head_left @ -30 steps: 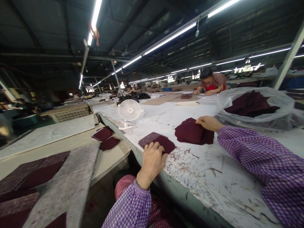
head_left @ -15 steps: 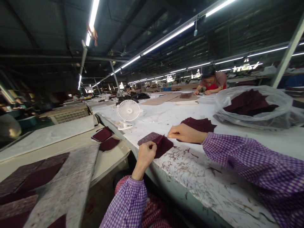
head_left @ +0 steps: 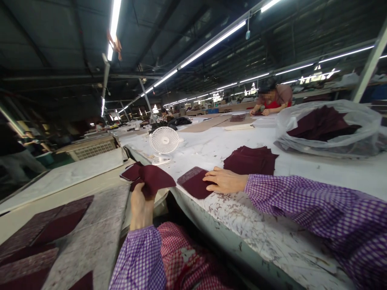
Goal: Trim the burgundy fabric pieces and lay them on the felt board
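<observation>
My left hand (head_left: pixel 141 203) grips a maroon fabric piece (head_left: pixel 159 179) by its near edge, holding it over the left table beside smaller maroon pieces (head_left: pixel 130 172). Fingers spread, my right hand (head_left: pixel 223 180) rests on the near right part of another maroon piece (head_left: pixel 196 183), which has a speckled greyish strip along its far edge. That piece lies flat on the white table close to its edge. Just beyond my right hand sits a fanned stack of maroon fabric pieces (head_left: pixel 250 159).
A small white fan (head_left: pixel 164 141) stands near the table edge. At the right is a clear plastic bag (head_left: pixel 329 151) of maroon fabric. Speckled and maroon panels (head_left: pixel 60 225) lie on the grey board at left. Across the table, a person (head_left: pixel 275 100) leans over work.
My left hand has moved left, carrying a maroon piece off the white table. My right hand has come down and left from the stack, its fingers now spread on the piece that stayed.
</observation>
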The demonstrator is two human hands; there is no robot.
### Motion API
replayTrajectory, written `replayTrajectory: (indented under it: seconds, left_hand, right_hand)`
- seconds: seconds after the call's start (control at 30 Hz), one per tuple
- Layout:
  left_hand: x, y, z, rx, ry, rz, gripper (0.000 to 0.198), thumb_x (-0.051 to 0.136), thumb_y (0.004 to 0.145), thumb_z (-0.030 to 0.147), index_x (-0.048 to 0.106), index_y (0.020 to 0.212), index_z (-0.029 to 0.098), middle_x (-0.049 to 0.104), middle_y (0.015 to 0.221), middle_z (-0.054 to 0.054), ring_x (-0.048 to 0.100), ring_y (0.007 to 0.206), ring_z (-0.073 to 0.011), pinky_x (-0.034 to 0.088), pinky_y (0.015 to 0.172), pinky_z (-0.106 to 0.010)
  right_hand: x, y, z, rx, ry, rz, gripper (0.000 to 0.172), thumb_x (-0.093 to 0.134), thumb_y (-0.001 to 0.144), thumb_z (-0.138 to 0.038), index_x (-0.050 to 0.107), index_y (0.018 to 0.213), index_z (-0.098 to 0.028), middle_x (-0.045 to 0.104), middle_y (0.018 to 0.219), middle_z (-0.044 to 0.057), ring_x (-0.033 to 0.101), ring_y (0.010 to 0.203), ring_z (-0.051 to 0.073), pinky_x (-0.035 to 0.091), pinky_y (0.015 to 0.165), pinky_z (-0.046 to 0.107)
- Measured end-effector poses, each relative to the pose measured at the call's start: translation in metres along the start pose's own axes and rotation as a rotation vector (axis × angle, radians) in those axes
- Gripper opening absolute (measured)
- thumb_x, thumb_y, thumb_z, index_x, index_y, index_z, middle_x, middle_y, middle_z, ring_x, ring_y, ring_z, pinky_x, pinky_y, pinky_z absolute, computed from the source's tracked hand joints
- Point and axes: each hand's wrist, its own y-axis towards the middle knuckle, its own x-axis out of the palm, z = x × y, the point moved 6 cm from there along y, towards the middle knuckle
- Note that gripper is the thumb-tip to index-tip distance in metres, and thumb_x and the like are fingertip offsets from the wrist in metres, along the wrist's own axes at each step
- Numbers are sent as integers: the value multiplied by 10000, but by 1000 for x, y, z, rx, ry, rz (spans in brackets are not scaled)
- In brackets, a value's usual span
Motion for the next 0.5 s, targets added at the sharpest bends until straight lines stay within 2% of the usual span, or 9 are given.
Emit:
replayTrajectory:
  seconds: [0.1, 0.2, 0.23, 0.3, 0.37, 0.43, 0.5]
  left_hand:
    - [8, -19, 3, 75, 18, 34, 41, 461, 739, 151, 469, 726, 189, 521, 602, 48, 509, 499, -82, 442, 477, -192]
    - [32, -45, -6, 146, 120, -93, 87, 532, 746, 199, 488, 672, 184, 462, 522, 59, 440, 445, -75, 373, 422, -180]
    - [42, -56, -10, 160, 183, -177, 111, 545, 749, 217, 494, 656, 184, 454, 506, 58, 432, 440, -77, 365, 421, -185]
    - [67, -82, -19, 244, 409, -441, 145, 517, 782, 246, 499, 653, 185, 506, 547, 41, 481, 491, -95, 400, 477, -208]
    - [85, -113, -26, 352, 594, -699, 150, 478, 802, 223, 506, 660, 181, 620, 724, -2, 577, 667, -132, 462, 632, -253]
    - [95, -142, -30, 450, 706, -857, 129, 464, 794, 166, 521, 679, 180, 660, 893, -32, 601, 847, -168, 461, 781, -303]
    - [98, -166, -29, 522, 770, -952, 122, 460, 781, 121, 534, 706, 183, 663, 959, -45, 590, 915, -184, 449, 833, -328]
  right_hand:
    - [-2, 0, 1, 25, 74, -55, 473, 454, 905, -397, 539, 1255, -90, 510, 1276, 172, 482, 1105, 266, 363, 950, 409]
    - [-14, -2, 3, 83, 292, -21, 455, 454, 898, -423, 569, 1211, -112, 513, 1282, 150, 460, 1156, 277, 350, 985, 416]
    - [-17, -4, 6, 150, 433, -15, 471, 416, 909, -464, 582, 1182, -119, 555, 1231, 145, 498, 1115, 269, 386, 956, 406]
    - [-18, -13, 13, 329, 783, -67, 595, 284, 922, -575, 566, 1169, -113, 636, 1069, 151, 593, 953, 239, 474, 836, 378]
    - [-13, -25, 16, 491, 1085, -171, 719, 168, 905, -647, 492, 1230, -93, 654, 972, 169, 630, 806, 216, 514, 712, 357]
    - [-11, -37, 18, 561, 1212, -219, 723, 194, 891, -668, 433, 1281, -108, 632, 1016, 176, 626, 772, 203, 518, 656, 341]
    - [-11, -47, 22, 568, 1190, -195, 644, 374, 868, -630, 428, 1289, -145, 601, 1073, 151, 607, 780, 187, 511, 626, 312]
